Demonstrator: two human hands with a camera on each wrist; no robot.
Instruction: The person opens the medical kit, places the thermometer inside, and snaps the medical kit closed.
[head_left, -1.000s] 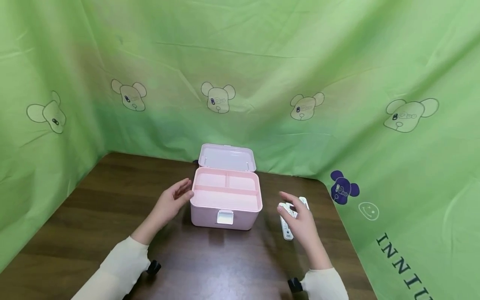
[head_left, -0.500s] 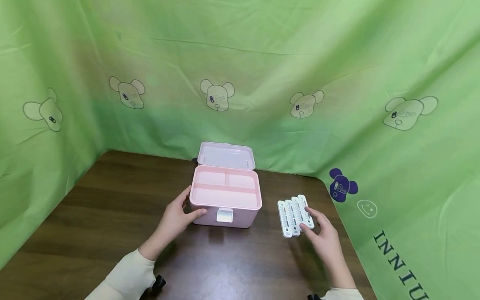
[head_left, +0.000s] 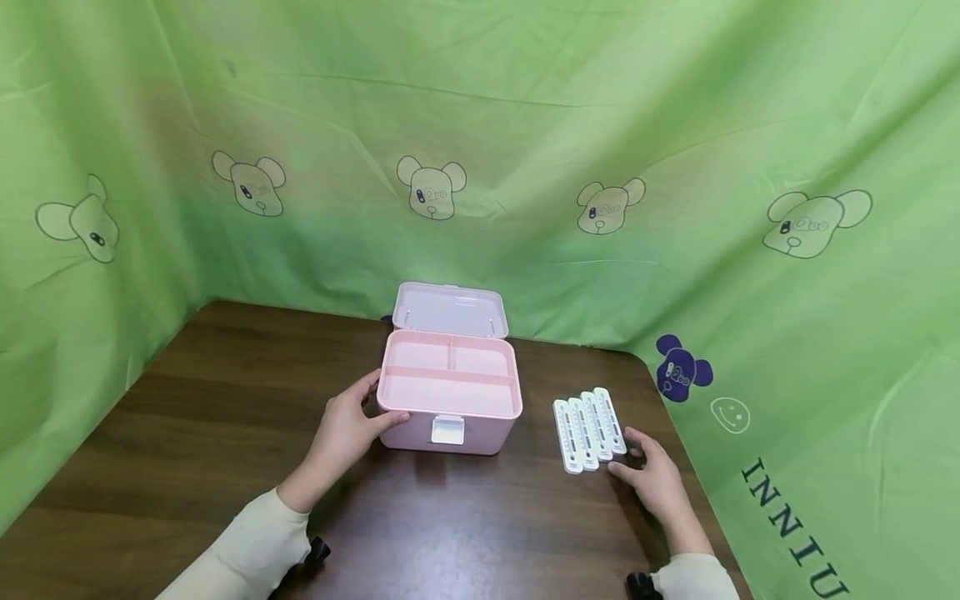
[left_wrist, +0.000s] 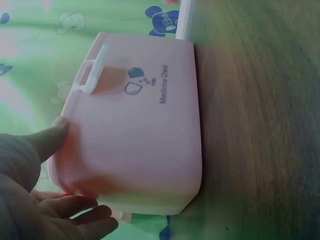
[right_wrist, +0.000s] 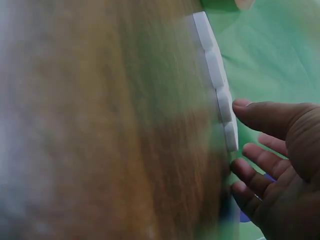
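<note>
A pink medicine box (head_left: 450, 396) stands on the table with its lid (head_left: 450, 310) swung back and a divided tray showing at its top. My left hand (head_left: 341, 437) holds its front left corner, thumb on the front near the rim and fingers along the left side. "Medicine Chest" is printed on the box's front (left_wrist: 145, 115) in the left wrist view. To the right lie several flat white thermometers (head_left: 588, 429) side by side in a slanting row. My right hand (head_left: 660, 483) is at their lower right end, fingers loosely bent and thumb tip right by the rightmost ones, gripping nothing.
The brown wooden table (head_left: 247, 392) carries the box and the thermometers. A green curtain (head_left: 510, 108) printed with bear heads hangs behind the table and along both sides. The box's white latch (head_left: 448, 429) hangs on its front.
My left hand has come onto the box's corner from beside it. My right hand has moved right and toward me, from over the thermometers to their right end.
</note>
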